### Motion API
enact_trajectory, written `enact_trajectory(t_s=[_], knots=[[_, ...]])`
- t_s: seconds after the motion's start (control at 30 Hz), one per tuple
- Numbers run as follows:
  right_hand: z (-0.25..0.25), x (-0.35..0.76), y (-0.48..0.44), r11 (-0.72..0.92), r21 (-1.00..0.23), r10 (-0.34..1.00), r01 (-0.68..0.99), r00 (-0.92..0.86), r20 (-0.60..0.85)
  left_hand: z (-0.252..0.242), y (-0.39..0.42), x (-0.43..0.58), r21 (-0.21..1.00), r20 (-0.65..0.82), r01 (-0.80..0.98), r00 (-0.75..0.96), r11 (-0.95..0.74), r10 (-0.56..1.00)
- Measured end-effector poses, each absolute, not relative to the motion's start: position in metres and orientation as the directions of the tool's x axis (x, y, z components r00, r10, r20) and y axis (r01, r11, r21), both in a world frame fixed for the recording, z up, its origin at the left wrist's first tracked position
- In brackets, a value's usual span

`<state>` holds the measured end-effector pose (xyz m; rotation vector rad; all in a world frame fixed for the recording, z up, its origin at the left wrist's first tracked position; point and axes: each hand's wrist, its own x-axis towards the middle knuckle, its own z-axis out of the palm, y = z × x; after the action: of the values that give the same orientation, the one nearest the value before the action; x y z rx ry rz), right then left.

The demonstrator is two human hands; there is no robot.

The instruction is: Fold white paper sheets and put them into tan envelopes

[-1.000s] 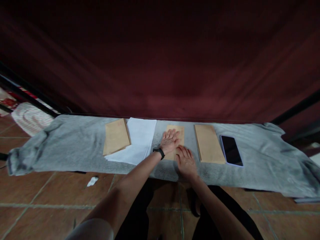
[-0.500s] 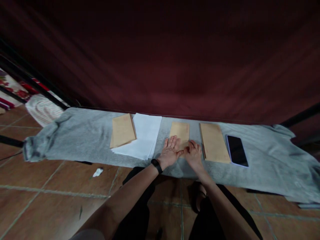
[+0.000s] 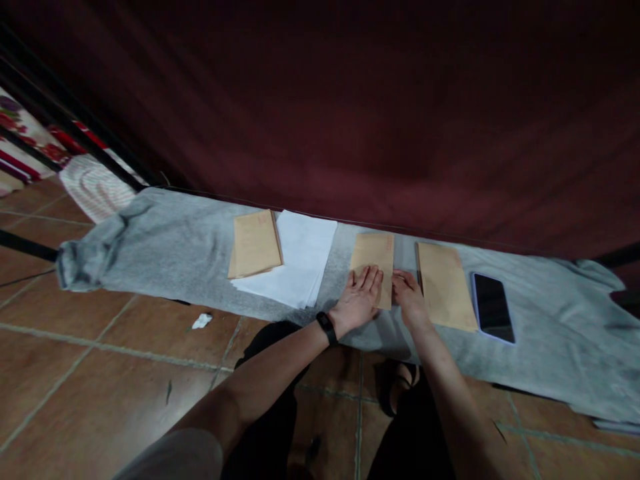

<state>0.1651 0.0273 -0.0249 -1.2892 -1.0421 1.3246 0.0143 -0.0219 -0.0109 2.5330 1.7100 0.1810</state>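
Note:
A brown paper envelope (image 3: pixel 373 250) lies on the grey cloth in front of me. Across its lower left part rests my left hand (image 3: pixel 361 293), open, palm down with the fingers stretched out; a black band circles that wrist. At the envelope's right edge is my right hand (image 3: pixel 409 297), its fingers curled in and close together. Whether those fingertips pinch anything is hidden. Right of that hand lies a stack of brown envelopes (image 3: pixel 447 287). To the left, another small stack of envelopes (image 3: pixel 256 243) partly covers some white paper sheets (image 3: pixel 305 257).
A phone (image 3: pixel 493 307) with a dark screen and pale purple case lies beside the right stack. The grey cloth (image 3: pixel 170 247) covers a long, low surface. Behind it hangs a dark red curtain (image 3: pixel 350 133). A white scrap (image 3: pixel 202 321) is on the tiled floor.
My left hand has turned more sideways over the envelope. My right hand has drawn away from the envelope's lower right corner to its right edge. The view has tilted and shifted slightly.

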Motion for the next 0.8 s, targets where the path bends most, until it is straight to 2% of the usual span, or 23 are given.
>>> enact_trajectory(t_s=[0.13,0.23,0.33,0.4,0.5,0.57,0.67,0.8], knots=[[-0.006,0.161,0.027,-0.214,-0.948,0.973,-0.235,0.031,-0.228,-0.002,-0.019,0.016,0.107,0.139,0.924,0.353,-0.368,0.925],[0.0,0.161,0.027,-0.232,-0.934,0.973,-0.271,-0.049,-0.227,0.012,-0.019,0.015,0.148,0.194,0.919,0.336,-0.366,0.922],[-0.001,0.161,0.027,-0.267,-0.932,0.963,-0.246,-0.106,-0.248,0.025,-0.02,0.016,0.294,0.239,0.898,0.263,-0.328,0.935],[-0.002,0.161,0.026,-0.313,-0.915,0.947,-0.254,-0.156,-0.28,0.028,-0.02,0.017,0.496,0.264,0.819,0.173,-0.287,0.949],[0.0,0.158,0.022,-0.375,-0.88,0.92,-0.291,-0.234,-0.315,0.024,-0.016,0.02,0.861,0.227,0.472,-0.024,-0.189,0.974],[0.002,0.155,0.019,-0.377,-0.88,0.92,-0.289,-0.228,-0.319,0.019,-0.013,0.022,0.98,0.132,0.17,-0.144,-0.107,0.981],[0.004,0.153,0.018,-0.349,-0.897,0.935,-0.273,-0.166,-0.313,0.014,-0.009,0.026,0.989,-0.034,-0.148,-0.242,-0.002,0.97],[0.0,0.156,0.022,-0.309,-0.929,0.949,-0.203,-0.13,-0.287,0.011,-0.006,0.023,0.922,-0.165,-0.381,-0.212,0.075,0.963]])
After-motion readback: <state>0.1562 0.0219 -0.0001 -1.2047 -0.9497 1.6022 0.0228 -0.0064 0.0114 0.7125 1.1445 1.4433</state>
